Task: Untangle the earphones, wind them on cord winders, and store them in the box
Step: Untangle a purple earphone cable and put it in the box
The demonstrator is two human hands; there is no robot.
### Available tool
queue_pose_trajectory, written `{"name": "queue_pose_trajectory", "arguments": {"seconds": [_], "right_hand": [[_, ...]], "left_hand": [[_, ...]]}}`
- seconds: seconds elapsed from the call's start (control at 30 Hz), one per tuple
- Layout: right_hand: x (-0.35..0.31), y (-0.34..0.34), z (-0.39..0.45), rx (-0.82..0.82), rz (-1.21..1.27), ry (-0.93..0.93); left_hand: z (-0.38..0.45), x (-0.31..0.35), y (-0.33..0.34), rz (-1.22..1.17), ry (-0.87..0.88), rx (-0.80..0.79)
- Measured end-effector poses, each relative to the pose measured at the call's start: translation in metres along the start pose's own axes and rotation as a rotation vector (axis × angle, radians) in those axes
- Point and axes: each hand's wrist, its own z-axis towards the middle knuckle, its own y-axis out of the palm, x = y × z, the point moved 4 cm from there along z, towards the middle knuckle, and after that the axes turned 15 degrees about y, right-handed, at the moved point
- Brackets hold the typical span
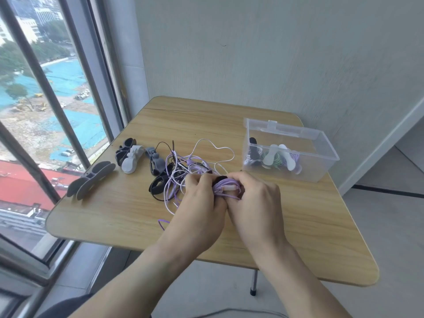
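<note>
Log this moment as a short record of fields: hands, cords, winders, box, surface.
hands: left hand and right hand both grip a purple earphone bundle partly wound on a dark winder
cords: tangle of purple, white and black earphones on the table, beyond the hands
winders: empty cord winders lie left of the tangle
box: clear plastic box, open, holds wound earphones
surface: wooden table
</note>
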Motion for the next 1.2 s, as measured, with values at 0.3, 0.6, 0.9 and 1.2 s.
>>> {"name": "queue_pose_trajectory", "arguments": {"seconds": [0.3,0.6,0.9,1.2], "right_hand": [[0.011,-0.008,0.006,-0.588,0.258,0.262],[0.014,-0.027,0.007,-0.872,0.567,0.459],[0.019,-0.023,0.008,-0.79,0.46,0.466],[0.005,-0.005,0.001,-0.61,0.549,0.495]], "left_hand": [[0.004,-0.013,-0.024,0.037,-0.081,-0.179],[0.006,-0.001,-0.04,-0.288,-0.062,-0.468],[0.006,-0.002,-0.027,-0.23,-0.185,-0.295],[0.01,-0.011,-0.034,-0.114,-0.314,0.145]]}}
